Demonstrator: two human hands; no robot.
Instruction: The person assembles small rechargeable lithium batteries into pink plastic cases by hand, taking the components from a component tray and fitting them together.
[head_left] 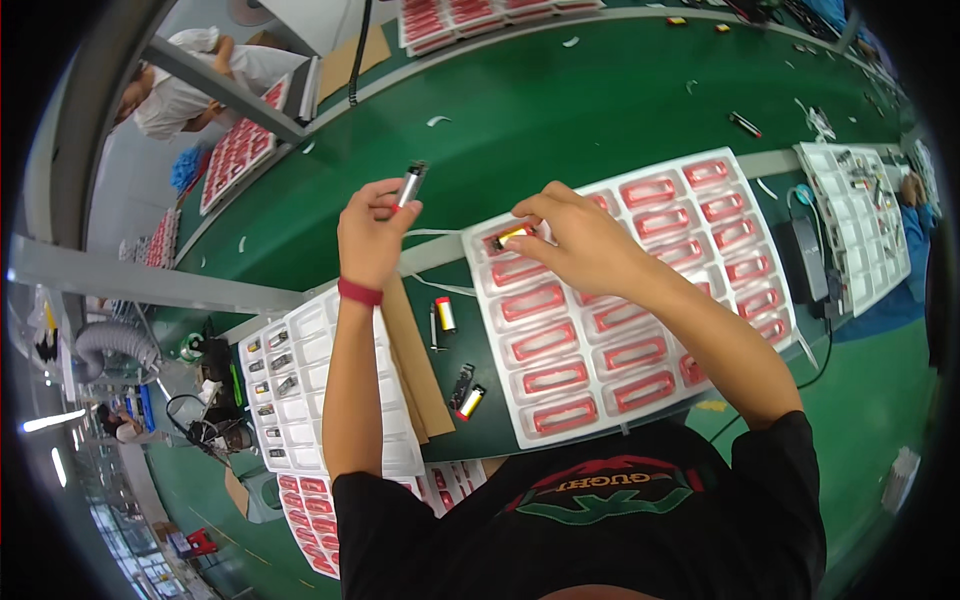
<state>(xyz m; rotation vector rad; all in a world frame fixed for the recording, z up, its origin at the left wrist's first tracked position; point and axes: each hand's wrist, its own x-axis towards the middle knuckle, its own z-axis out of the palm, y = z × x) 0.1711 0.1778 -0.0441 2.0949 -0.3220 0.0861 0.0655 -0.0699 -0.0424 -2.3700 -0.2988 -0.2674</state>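
Raised over the green bench, my left hand (368, 240) is closed on a silver cylindrical battery piece (410, 186) with a dark top end. A red band circles that wrist. My right hand (592, 242) pinches a small yellow, white and black battery (515, 237) at the top left compartment of a white tray (508, 395). Red oblong frames (540, 302) sit in the tray's other compartments. Between the two trays lie a yellow and red battery (445, 314), another one (471, 403), a dark slim part (462, 384) and a thin metallic piece (434, 328).
A white tray (315, 375) partly filled with small dark parts stands at left, beside a brown cardboard strip (418, 370). Another white tray (862, 245) and a black box with a cable (800, 258) are at right. A metal rail crosses the far bench. A person in white (190, 85) works at upper left.
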